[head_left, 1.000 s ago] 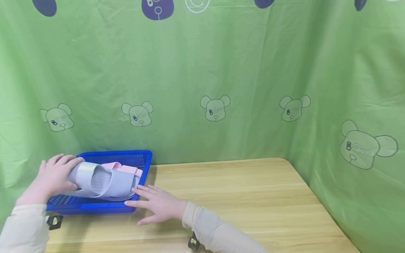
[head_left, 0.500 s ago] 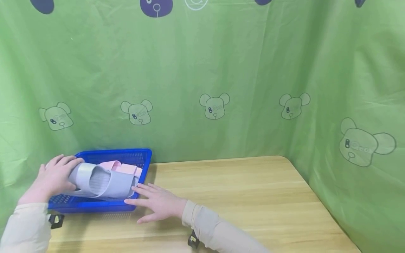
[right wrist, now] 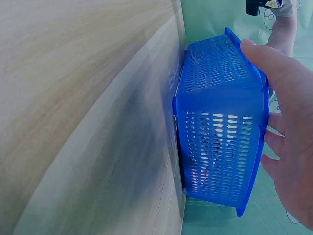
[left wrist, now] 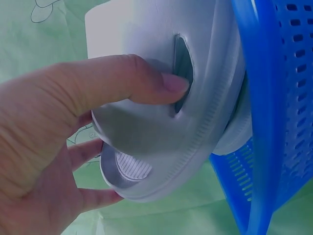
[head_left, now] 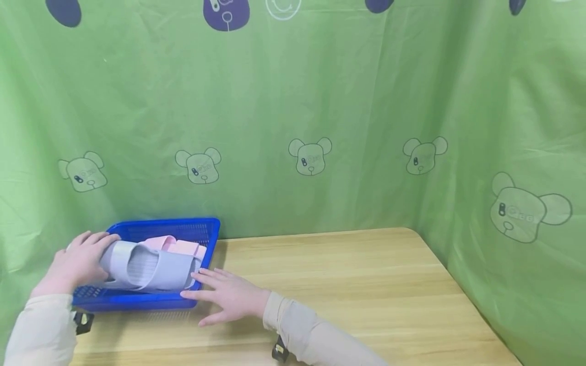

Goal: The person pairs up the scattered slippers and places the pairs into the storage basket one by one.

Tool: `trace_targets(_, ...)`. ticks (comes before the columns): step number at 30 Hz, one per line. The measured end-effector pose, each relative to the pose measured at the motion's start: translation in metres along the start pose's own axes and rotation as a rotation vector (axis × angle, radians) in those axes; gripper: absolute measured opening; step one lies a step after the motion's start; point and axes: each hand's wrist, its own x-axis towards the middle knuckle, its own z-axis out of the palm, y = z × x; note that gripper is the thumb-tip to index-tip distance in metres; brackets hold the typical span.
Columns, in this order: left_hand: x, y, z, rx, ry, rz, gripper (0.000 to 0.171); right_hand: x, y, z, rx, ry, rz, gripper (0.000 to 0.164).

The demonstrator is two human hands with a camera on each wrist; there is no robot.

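My left hand (head_left: pixel 75 265) grips the left end of a grey-blue slipper (head_left: pixel 173 269), which lies along the near side of the blue plastic basket (head_left: pixel 151 303). In the left wrist view, the thumb presses on the slipper's strap (left wrist: pixel 132 29) beside a slit, and the other fingers go behind it. Another pale piece of footwear (left wrist: pixel 234 139) shows partly behind it. Pink slippers (head_left: pixel 183 247) lie farther back in the basket. My right hand (head_left: pixel 234 297) is spread, its fingertips at the basket's right rim; the right wrist view shows its thumb on that rim.
The basket stands at the left of a wooden table (head_left: pixel 348 295), close to the green curtain (head_left: pixel 320 198) behind. Another curtain side hangs along the table's right edge. Black wrist devices (head_left: pixel 280 349) sit under both sleeves.
The left hand has moved slightly right and down with the grey-blue slipper, which sits a little lower in the basket. My right hand stays at the rim.
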Motion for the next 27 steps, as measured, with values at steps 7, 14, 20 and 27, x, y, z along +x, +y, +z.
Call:
trace_targets(7, -0.004, 0.001, 0.001, -0.032, -0.017, -0.002, 0.098, 0.000, 0.000, 0.002, -0.015, -0.003, 0.003, 0.075)
trace_targets(14, 0.002, 0.003, 0.005, -0.044, -0.038, -0.094, 0.095, 0.000, -0.001, 0.000, 0.008, 0.002, 0.000, 0.075)
trace_targets(20, 0.005, 0.002, 0.021, -0.096, 0.031, -0.174, 0.084, 0.002, 0.000, 0.002, 0.017, 0.007, -0.011, 0.075)
trace_targets(27, 0.007, -0.005, 0.032, -0.139, 0.041, -0.208, 0.078, 0.003, 0.001, 0.001, 0.009, 0.017, -0.014, 0.075)
